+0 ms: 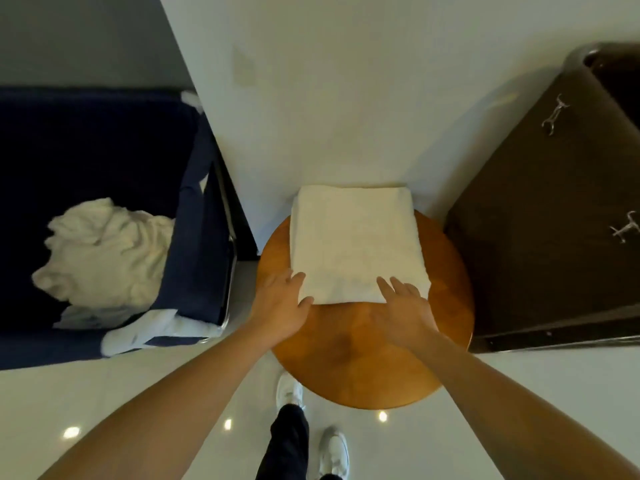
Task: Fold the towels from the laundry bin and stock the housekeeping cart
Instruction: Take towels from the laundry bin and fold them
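Both hands, left hand and right hand, are lying flat and open on the folded towel's near edge atop the round counter; I'm judging a careless lift could undo its folds.

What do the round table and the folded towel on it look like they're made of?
Round table: probably wood with a smooth varnish, given its warm orange-brown colour and soft sheen. Folded towel: white cloth, likely terry cotton, thick and matte with a faintly nubby surface.

No legible txt or labels anywhere.
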